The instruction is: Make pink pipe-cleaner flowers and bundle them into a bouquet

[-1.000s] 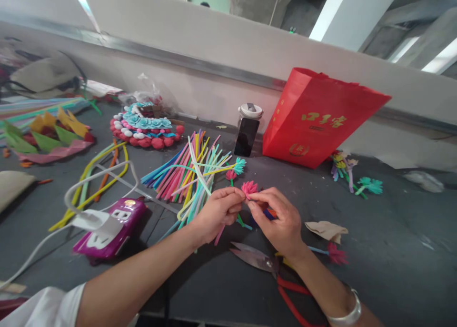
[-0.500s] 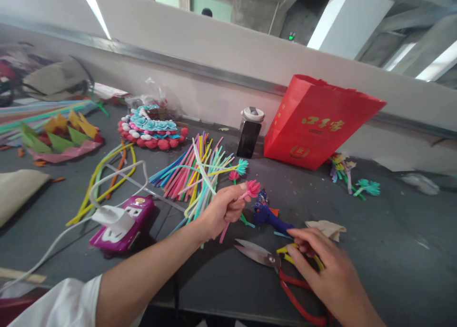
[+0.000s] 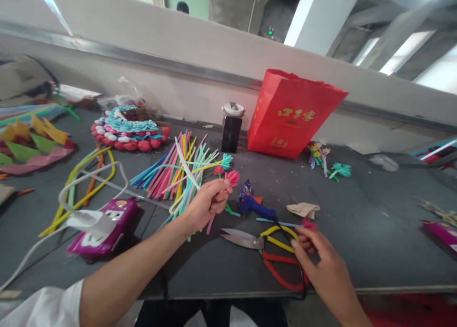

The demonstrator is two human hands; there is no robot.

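My left hand (image 3: 209, 203) is closed, pinching a pink pipe-cleaner flower (image 3: 232, 177) upright above the table. My right hand (image 3: 321, 258) is lower right, thumb and forefinger apart, at the ends of the yellow handles (image 3: 276, 231); whether it touches them I cannot tell. The yellow handles lie beside red-handled scissors (image 3: 246, 240), whose blades point left. Between my hands lies a blue glue gun (image 3: 255, 205), its black cord running toward me. A second pink flower (image 3: 309, 223) lies just beyond my right fingertips, near a light blue stem (image 3: 274, 222).
A pile of coloured pipe cleaners (image 3: 178, 167) lies left of centre, with a turquoise flower (image 3: 226, 162) at its edge. Left are a purple power strip (image 3: 117, 224) and a beaded wreath-like piece (image 3: 132, 132). Behind stand a phone (image 3: 232, 134) and a red bag (image 3: 293, 115).
My right hand has let go of the pink flower and moved right and down to the tool handles. The flower stays in my left hand. The view has shifted to the right.
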